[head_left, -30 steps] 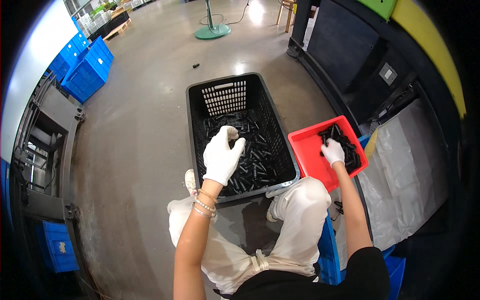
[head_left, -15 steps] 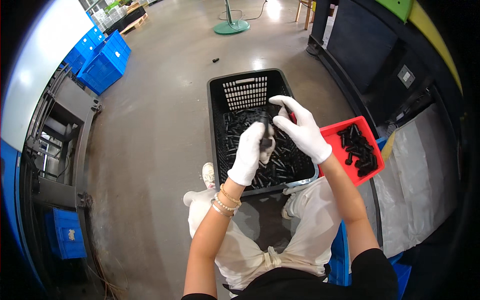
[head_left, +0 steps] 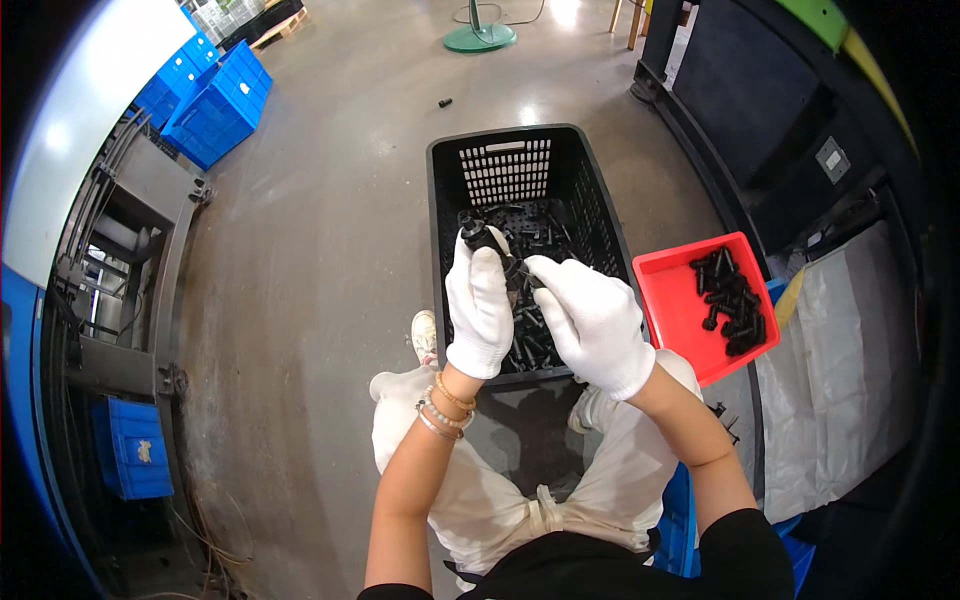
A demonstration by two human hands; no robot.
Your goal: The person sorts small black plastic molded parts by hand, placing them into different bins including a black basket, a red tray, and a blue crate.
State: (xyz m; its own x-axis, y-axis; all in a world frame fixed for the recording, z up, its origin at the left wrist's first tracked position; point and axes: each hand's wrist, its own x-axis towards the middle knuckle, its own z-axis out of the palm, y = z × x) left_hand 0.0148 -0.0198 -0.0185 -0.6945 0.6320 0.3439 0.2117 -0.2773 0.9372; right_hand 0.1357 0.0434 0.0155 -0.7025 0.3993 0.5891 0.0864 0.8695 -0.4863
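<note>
My left hand [head_left: 481, 305], in a white knitted glove, is closed around a black cylindrical part [head_left: 476, 236] with a collared upper end. The part tilts up to the left. My right hand [head_left: 598, 325], gloved too, brings thumb and fingertips together at the lower right end of that part. What exactly sits between those fingertips is too small to make out. Both hands are over a black plastic crate [head_left: 590, 200] with slotted walls. Many slim black parts [head_left: 545, 235] lie loose inside it, partly hidden by my hands.
Right of the crate, a red tray [head_left: 672, 300] holds a heap of black parts [head_left: 735, 295]. A small black piece [head_left: 445, 103] lies on the floor beyond the crate. Blue bins [head_left: 215, 115] stand far left, near a machine frame. A green round base [head_left: 480, 38] stands at the back.
My right hand has come down and left, to the part in my left hand. A red bit seen by its fingers no longer shows. The held part now tilts left.
</note>
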